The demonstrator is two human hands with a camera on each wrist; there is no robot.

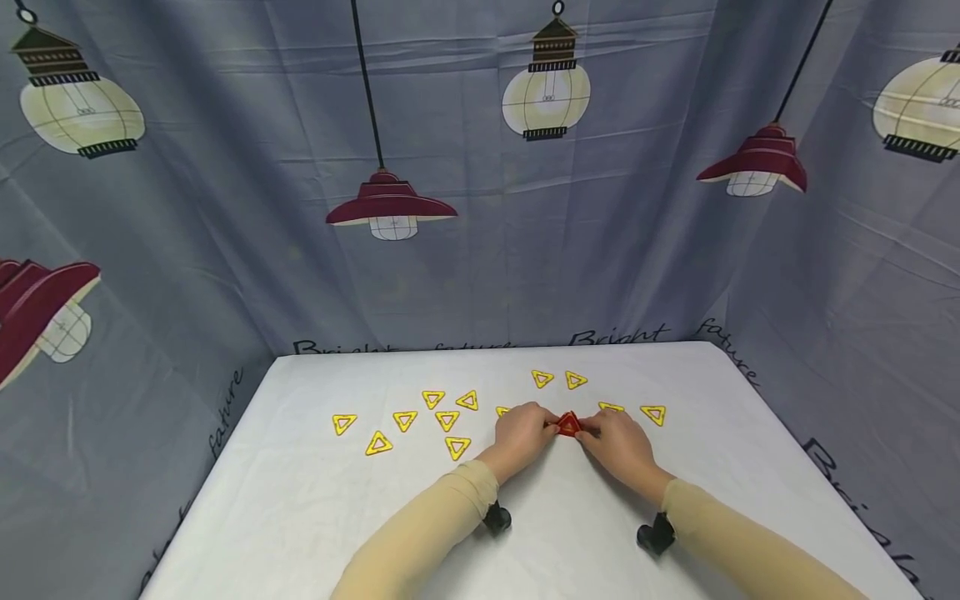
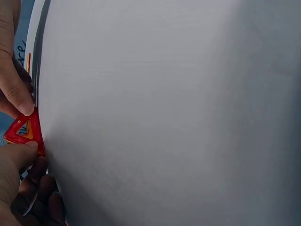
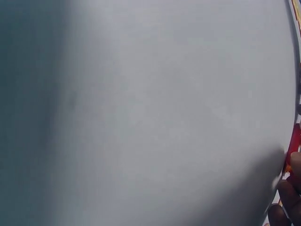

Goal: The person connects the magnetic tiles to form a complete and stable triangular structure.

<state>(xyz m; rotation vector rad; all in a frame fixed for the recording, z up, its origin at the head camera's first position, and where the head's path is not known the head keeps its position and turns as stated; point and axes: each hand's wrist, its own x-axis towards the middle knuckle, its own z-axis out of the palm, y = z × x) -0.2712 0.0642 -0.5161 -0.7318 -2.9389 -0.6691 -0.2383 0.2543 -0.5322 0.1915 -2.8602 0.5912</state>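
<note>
A small red triangular piece (image 1: 568, 424), with an open middle and sloping faces, stands between both hands over the white table. My left hand (image 1: 522, 435) pinches its left side with thumb and fingertips. From the right, my right hand (image 1: 619, 443) pinches the opposite side. In the left wrist view the red triangle frame (image 2: 36, 126) shows at the left edge, with a thumb at one corner and another thumb low on its side; orange shows through its opening. Only a sliver of the red piece (image 3: 294, 146) appears in the right wrist view, beside dark fingertips.
Several yellow triangle frames lie flat on the white table (image 1: 247, 517), among them one at the left (image 1: 344, 424), one near the middle (image 1: 457, 447), one at the back (image 1: 542, 378) and one at the right (image 1: 653, 415). A grey curtain (image 1: 465, 283) with printed lamps surrounds the table.
</note>
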